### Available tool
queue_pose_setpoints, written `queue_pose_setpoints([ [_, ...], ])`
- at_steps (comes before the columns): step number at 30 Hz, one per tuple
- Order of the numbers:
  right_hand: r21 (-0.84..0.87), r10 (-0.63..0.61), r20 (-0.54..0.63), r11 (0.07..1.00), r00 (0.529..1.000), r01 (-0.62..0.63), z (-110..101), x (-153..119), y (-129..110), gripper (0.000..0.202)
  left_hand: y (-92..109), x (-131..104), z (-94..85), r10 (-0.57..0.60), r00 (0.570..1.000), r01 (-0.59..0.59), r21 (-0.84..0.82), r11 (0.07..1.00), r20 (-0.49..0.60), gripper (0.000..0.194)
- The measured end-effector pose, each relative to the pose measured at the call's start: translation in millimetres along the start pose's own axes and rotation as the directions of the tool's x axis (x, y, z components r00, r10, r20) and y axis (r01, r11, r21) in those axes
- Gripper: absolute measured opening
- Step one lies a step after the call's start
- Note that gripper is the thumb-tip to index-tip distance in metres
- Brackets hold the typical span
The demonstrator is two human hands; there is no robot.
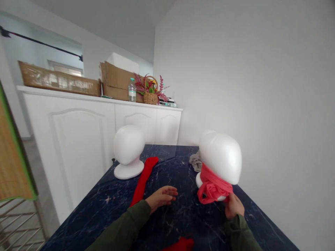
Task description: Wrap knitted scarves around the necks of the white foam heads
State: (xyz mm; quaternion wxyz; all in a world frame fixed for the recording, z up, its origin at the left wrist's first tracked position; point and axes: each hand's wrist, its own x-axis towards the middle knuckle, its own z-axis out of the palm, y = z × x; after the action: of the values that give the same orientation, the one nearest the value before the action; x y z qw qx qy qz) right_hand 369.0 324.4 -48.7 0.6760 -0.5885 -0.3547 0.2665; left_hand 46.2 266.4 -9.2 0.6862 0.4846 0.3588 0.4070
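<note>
Two white foam mannequin heads stand on a dark blue marbled table. The right head has a red scarf wound around its neck. My right hand is closed at the scarf's lower right edge, by the head's base. My left hand rests flat on the table with fingers apart, holding nothing, just right of a long red cloth strip that runs toward the left head. More red fabric lies at the near edge between my arms.
A crumpled grey cloth lies behind the right head. A white cabinet behind the table carries cardboard boxes, a water bottle and a flower basket. A white wall is at the right. A metal rack stands at left.
</note>
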Motion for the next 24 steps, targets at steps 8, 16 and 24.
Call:
queue_pose_setpoints([
  [8, -0.291, 0.016, -0.192, 0.954, 0.981, -0.073, -1, 44, 9, 0.048, -9, 12, -2.3, 0.086, 0.989, -0.054, 0.244, 0.968, -0.120, 0.041],
  [16, -0.569, -0.116, 0.001, 0.817, 0.993, 0.096, 4, 56, 15, 0.043, 26, -3, -30.9, 0.406, 0.799, 0.129, 0.785, 0.606, -0.445, 0.024],
  [24, -0.705, -0.156, 0.160, 0.673, 0.975, 0.224, 2, 44, 17, 0.060, 26, -20, -69.2, 0.369, 0.636, 0.442, 0.712, 0.545, -0.678, 0.018],
])
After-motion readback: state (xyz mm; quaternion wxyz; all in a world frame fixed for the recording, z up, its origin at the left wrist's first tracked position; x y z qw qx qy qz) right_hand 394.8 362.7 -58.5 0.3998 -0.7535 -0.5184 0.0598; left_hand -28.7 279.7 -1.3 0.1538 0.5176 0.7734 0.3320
